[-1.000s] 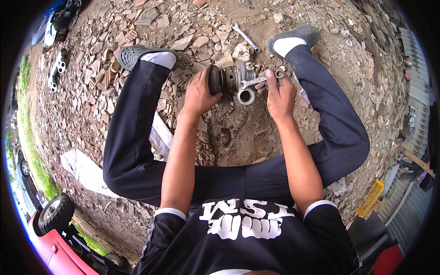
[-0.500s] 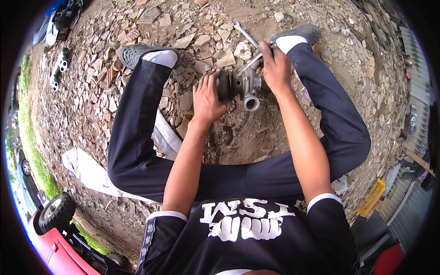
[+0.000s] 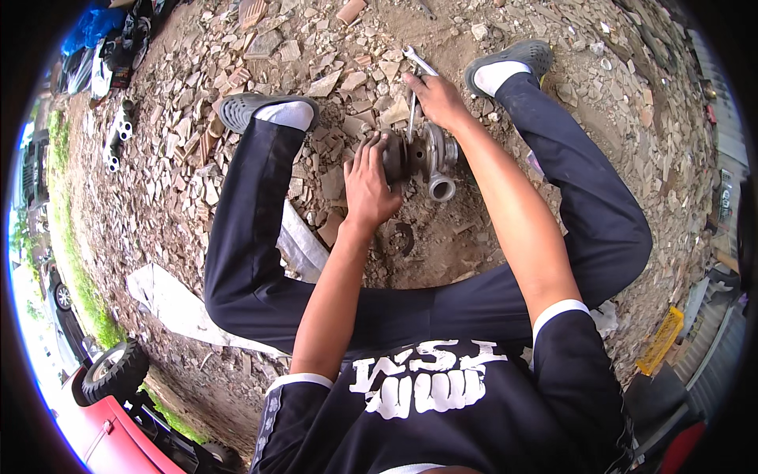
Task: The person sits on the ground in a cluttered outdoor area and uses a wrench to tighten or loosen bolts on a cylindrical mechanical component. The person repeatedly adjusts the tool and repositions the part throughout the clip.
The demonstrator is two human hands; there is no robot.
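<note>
Between my legs a turbocharger lies on the rubble, its grey metal housing to the right with a round open port facing me. My left hand grips its dark left end, fingers laid over the top. My right hand is closed round a slim metal wrench. That wrench points down toward the middle of the turbocharger; its lower end is too small to make out. Just beyond my right hand, a second wrench lies on the ground, partly hidden by the hand.
Broken tile and stones cover the ground. My shoes flank the turbocharger. A white cloth lies by my left leg, a metal pipe part farther left. A red vehicle is at lower left, a yellow crate at right.
My right hand has moved left and away from me, off the turbocharger's right side. The wrench in it has swung from slanting to nearly upright in the picture. My left hand stays on the turbocharger.
</note>
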